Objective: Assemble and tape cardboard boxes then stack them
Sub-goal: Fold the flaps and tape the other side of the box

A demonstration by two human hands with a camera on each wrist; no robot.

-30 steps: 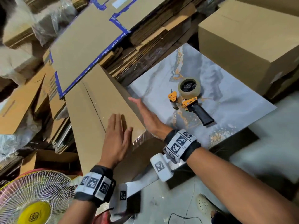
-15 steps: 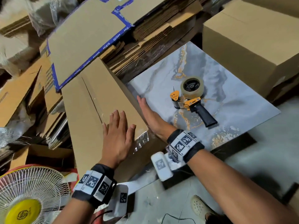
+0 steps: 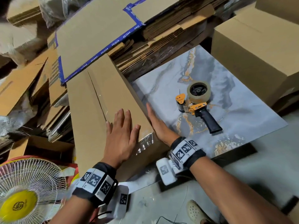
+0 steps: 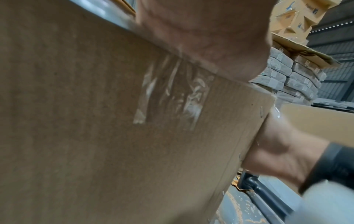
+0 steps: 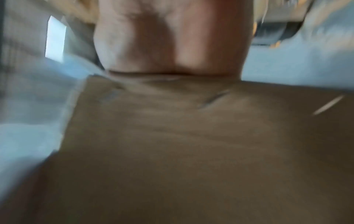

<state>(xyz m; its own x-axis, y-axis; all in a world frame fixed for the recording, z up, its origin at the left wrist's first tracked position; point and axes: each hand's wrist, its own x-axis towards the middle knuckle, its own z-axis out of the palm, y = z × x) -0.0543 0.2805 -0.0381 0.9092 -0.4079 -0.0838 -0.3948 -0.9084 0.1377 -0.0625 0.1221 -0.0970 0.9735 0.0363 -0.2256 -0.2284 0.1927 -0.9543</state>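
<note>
Both hands flat on box (image 3: 103,101): left hand (image 3: 120,135) presses taped top, right hand (image 3: 157,125) braces side, fingers straight; tape gun (image 3: 196,104) parked right of box.

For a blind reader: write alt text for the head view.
Two hands steady a taped cardboard box: the left hand lies flat on top, the right hand presses its side. A tape gun lies on the marbled board beside it.

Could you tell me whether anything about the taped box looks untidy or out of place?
Yes: the clear tape end folded over the cardboard box's near edge is wrinkled and bubbled rather than flat. The left hand presses beside it.
</note>
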